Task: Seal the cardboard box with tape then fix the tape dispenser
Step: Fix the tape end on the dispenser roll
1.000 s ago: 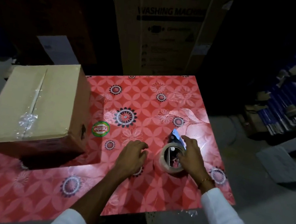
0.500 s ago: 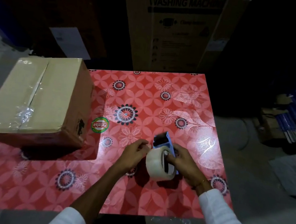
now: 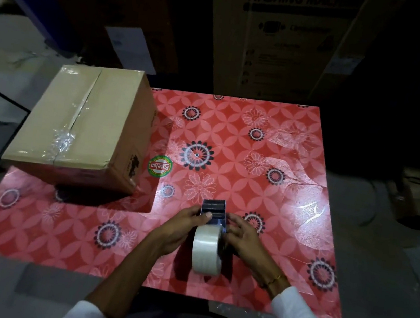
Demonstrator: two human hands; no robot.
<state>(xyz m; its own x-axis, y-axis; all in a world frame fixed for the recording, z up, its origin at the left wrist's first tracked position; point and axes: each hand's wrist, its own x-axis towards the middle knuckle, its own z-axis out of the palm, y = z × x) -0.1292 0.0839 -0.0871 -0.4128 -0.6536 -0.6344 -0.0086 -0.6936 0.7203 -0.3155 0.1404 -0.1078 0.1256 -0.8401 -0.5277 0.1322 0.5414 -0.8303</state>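
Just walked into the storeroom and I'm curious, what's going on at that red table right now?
A person is working on a tape dispenser with both hands. The left hand and the right hand grip its blue frame from either side, with the clear tape roll nearest the person. The cardboard box sits at the table's far left corner, flaps closed and clear tape along its top seam, so the sealing looks done and the dispenser is now being handled.

cardboard box (image 3: 79, 125) hogs the table's (image 3: 272, 145) far left corner, everything right of it is open tabletop
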